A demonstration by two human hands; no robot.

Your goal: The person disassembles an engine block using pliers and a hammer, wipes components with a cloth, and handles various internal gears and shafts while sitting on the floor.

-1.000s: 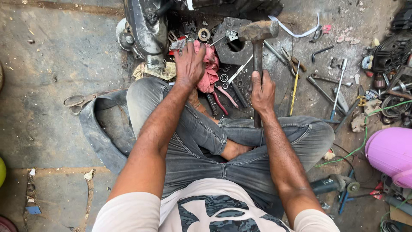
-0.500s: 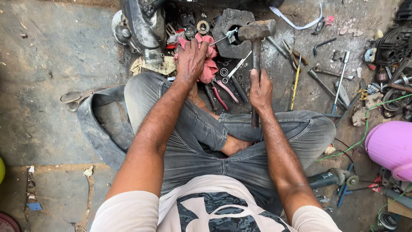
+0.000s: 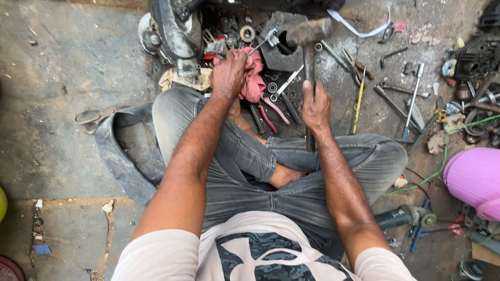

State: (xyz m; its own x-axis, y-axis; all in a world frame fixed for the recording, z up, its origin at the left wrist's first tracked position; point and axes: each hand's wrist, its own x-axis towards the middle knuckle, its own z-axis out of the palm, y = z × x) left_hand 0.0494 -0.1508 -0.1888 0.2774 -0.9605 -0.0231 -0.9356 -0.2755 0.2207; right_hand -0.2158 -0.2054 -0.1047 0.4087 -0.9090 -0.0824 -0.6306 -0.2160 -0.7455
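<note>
I sit cross-legged on a concrete floor. My right hand (image 3: 315,106) grips the handle of a steel hammer (image 3: 309,35), whose head is raised over a dark metal block (image 3: 276,49) with a round hole. My left hand (image 3: 229,73) is closed around a pink rag (image 3: 254,80) wrapped on a thin metal tool (image 3: 264,40) that points toward the block. A black engine part (image 3: 174,31) stands just left of my left hand.
Wrenches, pliers, screwdrivers and bearings (image 3: 396,99) lie scattered ahead and to the right. A black rubber tyre piece (image 3: 122,156) lies by my left knee. A pink round object (image 3: 474,179) sits at the right edge, an angle grinder (image 3: 401,217) by my right thigh.
The hammer head stays raised over the block, its position little changed. My left hand keeps its hold on the rag-wrapped tool.
</note>
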